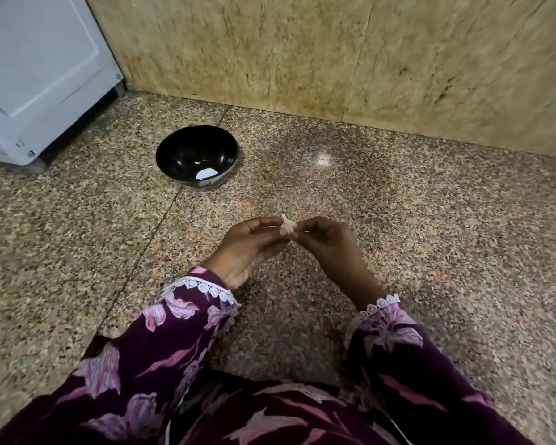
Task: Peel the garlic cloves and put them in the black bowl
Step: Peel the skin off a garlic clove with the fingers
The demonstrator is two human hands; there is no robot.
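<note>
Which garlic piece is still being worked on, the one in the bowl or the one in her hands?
The garlic clove pinched between the left hand and right hand; the other pale piece lies untouched in the black bowl.

A speckled granite floor (430,236) carries the black bowl (197,157) and a white appliance (39,75).

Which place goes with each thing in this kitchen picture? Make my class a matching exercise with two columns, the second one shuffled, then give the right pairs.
Things
1. garlic clove
2. black bowl
3. white appliance
4. lace-edged sleeves

Places
A. standing at the far left, against the wall
B. pinched between the left hand and the right hand
C. at the person's wrists
D. on the speckled stone surface, beyond the hands

Pairs: 1-B, 2-D, 3-A, 4-C
</note>
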